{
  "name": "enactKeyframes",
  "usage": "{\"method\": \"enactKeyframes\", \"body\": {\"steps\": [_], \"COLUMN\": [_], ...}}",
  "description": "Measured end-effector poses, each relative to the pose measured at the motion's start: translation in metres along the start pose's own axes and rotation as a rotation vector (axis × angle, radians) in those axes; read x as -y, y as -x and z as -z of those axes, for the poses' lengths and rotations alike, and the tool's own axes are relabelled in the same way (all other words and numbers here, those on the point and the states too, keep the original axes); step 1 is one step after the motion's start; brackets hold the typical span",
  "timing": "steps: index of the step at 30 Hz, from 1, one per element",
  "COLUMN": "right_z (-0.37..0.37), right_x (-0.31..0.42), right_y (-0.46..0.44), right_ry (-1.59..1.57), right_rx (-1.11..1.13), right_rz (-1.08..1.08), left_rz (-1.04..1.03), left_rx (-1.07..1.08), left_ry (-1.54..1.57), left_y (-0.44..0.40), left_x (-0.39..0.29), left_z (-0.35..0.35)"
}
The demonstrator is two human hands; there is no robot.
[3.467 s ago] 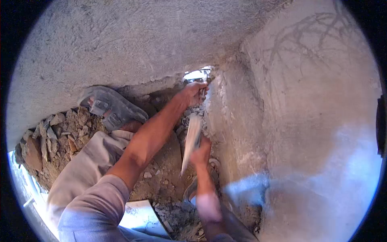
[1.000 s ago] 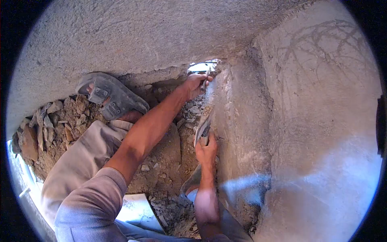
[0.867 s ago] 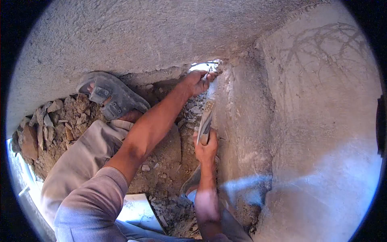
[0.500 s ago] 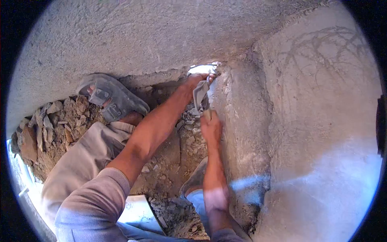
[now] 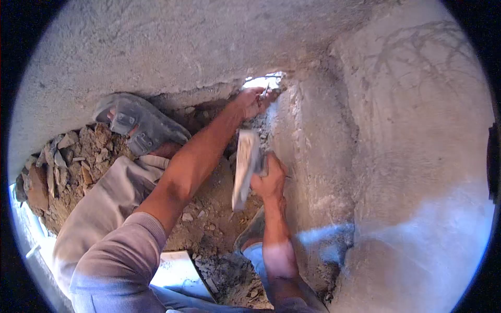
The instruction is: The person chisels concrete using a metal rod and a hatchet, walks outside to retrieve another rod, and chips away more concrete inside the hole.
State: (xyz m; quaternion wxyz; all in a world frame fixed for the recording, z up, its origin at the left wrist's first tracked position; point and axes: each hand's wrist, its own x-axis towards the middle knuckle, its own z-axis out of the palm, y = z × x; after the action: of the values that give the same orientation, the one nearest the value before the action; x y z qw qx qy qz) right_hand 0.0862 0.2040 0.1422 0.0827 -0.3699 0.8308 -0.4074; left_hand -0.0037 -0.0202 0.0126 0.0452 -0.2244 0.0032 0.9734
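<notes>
My left hand [image 5: 253,103] is closed around a thin metal chisel [image 5: 265,92] beside the bright hole [image 5: 263,81] at the foot of the wall, near the corner. Below it, my right hand [image 5: 270,177] grips a hammer-like tool [image 5: 244,169] by its handle. The tool's long pale head is blurred by motion and stands to the left of my fingers, apart from the chisel. Small broken stones [image 5: 258,125] lie between the two hands.
A rough wall [image 5: 172,47] spans the top, and another wall [image 5: 412,141] rises on the right. My sandalled foot [image 5: 143,125] rests beside a heap of earth and stones [image 5: 78,167]. A white tile [image 5: 182,274] lies at the bottom.
Half a second ago the hammer-like tool was up at the chisel; now it is lower and turned, its pale head showing. My right hand has drawn back with it. My left hand stays by the hole.
</notes>
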Motion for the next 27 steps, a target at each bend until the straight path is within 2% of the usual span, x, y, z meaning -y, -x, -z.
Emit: {"method": "enactKeyframes", "body": {"steps": [1, 3, 4, 5, 6, 7, 9, 11, 14, 16, 18, 20, 22, 23, 25, 27], "right_z": [-0.001, -0.001, 0.001, 0.001, 0.000, -0.001, -0.008, -0.011, -0.003, 0.002, 0.000, -0.008, -0.011, -0.012, -0.008, -0.001], "right_x": [0.004, 0.014, 0.014, 0.014, 0.014, 0.011, -0.004, -0.007, 0.008, 0.011, 0.001, -0.007, -0.006, -0.005, 0.007, 0.023], "right_y": [0.007, 0.011, 0.015, 0.016, 0.018, 0.020, 0.031, 0.036, 0.032, 0.028, 0.031, 0.036, 0.035, 0.033, 0.022, 0.006], "right_ry": [-0.002, -0.067, -0.126, -0.123, -0.178, -0.233, -0.231, -0.274, -0.261, -0.226, -0.168, -0.136, -0.106, -0.114, -0.121, -0.222], "right_rx": [0.009, -0.128, -0.040, -0.044, -0.079, -0.117, -0.107, -0.135, -0.171, -0.200, -0.032, -0.049, -0.063, -0.072, -0.078, -0.091], "right_rz": [-0.010, -0.017, -0.168, -0.169, -0.233, -0.298, -0.319, -0.355, -0.361, -0.343, -0.401, -0.380, -0.356, -0.327, -0.296, -0.225], "left_rz": [0.044, 0.031, -0.128, -0.283, -0.298, -0.291, -0.444, -0.416, -0.467, -0.348, -0.337, -0.324, -0.278, -0.279, 0.039, 0.017], "left_rx": [0.055, 0.053, -0.057, -0.168, -0.177, -0.170, -0.209, -0.257, -0.192, -0.272, -0.279, -0.288, -0.188, -0.189, -0.134, -0.093], "left_ry": [0.017, -0.101, -0.270, -0.436, -0.812, -0.816, -1.108, -1.056, -1.082, -0.992, -1.008, -1.025, -0.623, -0.624, 0.029, 0.068], "left_y": [0.005, 0.016, 0.024, 0.029, 0.019, 0.029, 0.052, 0.061, 0.068, 0.056, 0.052, 0.052, 0.049, 0.047, 0.037, 0.025], "left_x": [0.000, 0.006, 0.015, 0.023, 0.015, 0.019, 0.030, 0.033, 0.033, 0.027, 0.021, 0.020, 0.021, 0.018, 0.007, 0.003], "left_z": [0.004, -0.003, -0.012, -0.019, 0.008, 0.002, -0.006, -0.008, -0.024, -0.025, -0.029, -0.037, -0.042, -0.044, -0.045, -0.036]}}
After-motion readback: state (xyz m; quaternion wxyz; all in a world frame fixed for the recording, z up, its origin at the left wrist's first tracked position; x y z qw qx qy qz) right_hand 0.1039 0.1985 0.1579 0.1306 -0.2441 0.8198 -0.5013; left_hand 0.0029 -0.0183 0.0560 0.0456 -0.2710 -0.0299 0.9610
